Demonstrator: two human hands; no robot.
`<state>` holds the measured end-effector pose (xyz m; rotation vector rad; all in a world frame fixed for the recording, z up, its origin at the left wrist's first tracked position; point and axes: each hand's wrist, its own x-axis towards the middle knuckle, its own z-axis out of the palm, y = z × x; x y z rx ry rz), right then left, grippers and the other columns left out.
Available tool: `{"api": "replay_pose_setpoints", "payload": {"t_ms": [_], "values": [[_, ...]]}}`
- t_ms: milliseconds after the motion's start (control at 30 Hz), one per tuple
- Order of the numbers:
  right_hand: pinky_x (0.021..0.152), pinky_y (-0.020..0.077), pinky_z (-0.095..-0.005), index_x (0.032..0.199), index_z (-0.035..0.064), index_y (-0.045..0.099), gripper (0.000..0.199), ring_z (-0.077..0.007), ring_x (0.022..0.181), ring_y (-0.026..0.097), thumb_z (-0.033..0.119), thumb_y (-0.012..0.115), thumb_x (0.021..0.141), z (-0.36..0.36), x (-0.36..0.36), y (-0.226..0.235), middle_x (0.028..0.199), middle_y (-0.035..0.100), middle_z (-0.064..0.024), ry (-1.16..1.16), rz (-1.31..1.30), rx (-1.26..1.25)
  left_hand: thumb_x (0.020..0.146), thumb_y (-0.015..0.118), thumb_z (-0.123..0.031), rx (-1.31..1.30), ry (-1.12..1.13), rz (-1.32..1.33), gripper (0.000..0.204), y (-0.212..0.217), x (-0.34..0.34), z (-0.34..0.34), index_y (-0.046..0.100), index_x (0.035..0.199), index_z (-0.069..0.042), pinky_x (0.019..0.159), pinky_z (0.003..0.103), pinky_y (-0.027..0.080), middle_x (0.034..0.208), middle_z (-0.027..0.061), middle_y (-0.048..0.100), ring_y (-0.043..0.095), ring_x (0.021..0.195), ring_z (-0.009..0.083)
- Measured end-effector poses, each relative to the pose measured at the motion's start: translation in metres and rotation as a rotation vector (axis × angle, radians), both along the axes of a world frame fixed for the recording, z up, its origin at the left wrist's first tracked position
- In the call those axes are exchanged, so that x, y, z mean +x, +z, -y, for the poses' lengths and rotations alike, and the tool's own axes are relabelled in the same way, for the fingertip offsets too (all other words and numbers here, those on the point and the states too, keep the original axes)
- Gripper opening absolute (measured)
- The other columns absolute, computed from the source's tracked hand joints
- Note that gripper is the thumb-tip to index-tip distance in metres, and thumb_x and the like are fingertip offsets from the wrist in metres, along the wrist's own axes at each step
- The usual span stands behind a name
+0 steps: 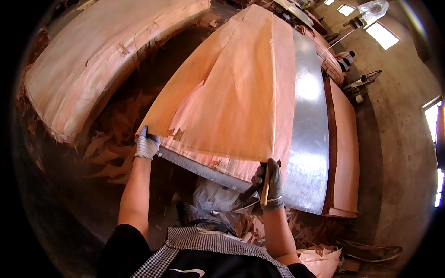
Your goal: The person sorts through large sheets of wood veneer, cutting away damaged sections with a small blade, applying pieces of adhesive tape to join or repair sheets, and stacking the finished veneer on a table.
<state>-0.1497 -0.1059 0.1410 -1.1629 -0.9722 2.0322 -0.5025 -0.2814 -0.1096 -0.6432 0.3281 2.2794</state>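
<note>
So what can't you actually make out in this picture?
- Left hand fingertips: tucked under the veneer sheet corner, head view.
- Tool in the right hand: the glove's grip covers its middle; its kind is unclear.
- Table top under the sheet: covered.
- Person far back: too small and bent by the fisheye rim.

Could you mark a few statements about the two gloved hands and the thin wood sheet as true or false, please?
1. The left hand grips the near left corner of the wood sheet. True.
2. The right hand is bare. False: it wears a glove.
3. The sheet is lifted over a shiny metal table. True.
4. The right hand holds only the sheet. False: it also holds a slim wooden-handled tool.
5. The stack of sheets lies on the person's right. False: it lies on the left.
</note>
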Motion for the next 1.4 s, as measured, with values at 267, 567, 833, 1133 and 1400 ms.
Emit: {"api": "replay_pose_setpoints", "payload": {"t_ms": [267,567,833,1133,1400], "values": [[0.038,0.0365,-0.0272,0.084,0.0052,0.062,0.017,-0.0144,0.044,0.047,0.021,0.064,0.082,-0.064,0.126,-0.109,0.059,0.052,-0.0022,-0.174,0.254,-0.125,0.086,0.063,-0.03,-0.301,-0.184,-0.706,0.031,0.126,0.136,-0.068,0.06,0.104,-0.004,0.074,0.032,0.054,0.096,0.0081,0.065,0.064,0.082,0.0158],[0.039,0.0314,-0.0241,0.082,0.0074,0.06,0.012,-0.0107,0.043,0.042,0.019,0.061,0.084,-0.11,0.295,-0.122,0.056,0.049,0.001,-0.301,0.198,-0.105,0.083,0.065,-0.013,-0.607,-0.573,-1.085,0.017,0.152,0.329,-0.107,0.063,0.095,-0.001,0.06,0.029,0.056,0.082,0.0063,0.065,0.064,0.068,0.0154],[0.035,0.034,-0.0241,0.073,0.0033,0.061,0.01,-0.0123,0.039,0.044,0.01,0.064,0.08,-0.066,0.435,-0.122,0.055,0.053,-0.0028,-0.405,0.267,-0.053,0.083,0.065,-0.015,-0.519,-0.579,-0.567,0.023,0.097,0.406,-0.028,0.059,0.1,-0.002,0.065,0.043,0.057,0.093,0.0119,0.063,0.064,0.076,0.0289],[0.033,0.035,-0.0273,0.073,0.0047,0.06,0.012,-0.0144,0.036,0.046,0.013,0.067,0.078,-0.115,0.457,-0.124,0.053,0.053,-0.0043,-0.464,0.431,0.183,0.085,0.062,-0.018,-0.392,-0.843,-0.335,0.019,0.033,0.406,-0.103,0.057,0.101,-0.009,0.067,0.042,0.056,0.091,0.0094,0.062,0.063,0.079,0.0272],[0.03,0.0334,-0.0291,0.068,0.005,0.058,0.014,-0.0156,0.034,0.046,0.01,0.069,0.076,-0.16,0.537,-0.14,0.052,0.054,-0.0054,-0.484,0.668,0.322,0.089,0.058,-0.023,-0.233,-1.08,-0.285,0.027,0.017,0.455,-0.159,0.051,0.111,-0.01,0.074,0.043,0.055,0.1,0.0153,0.062,0.063,0.087,0.0311]]}}
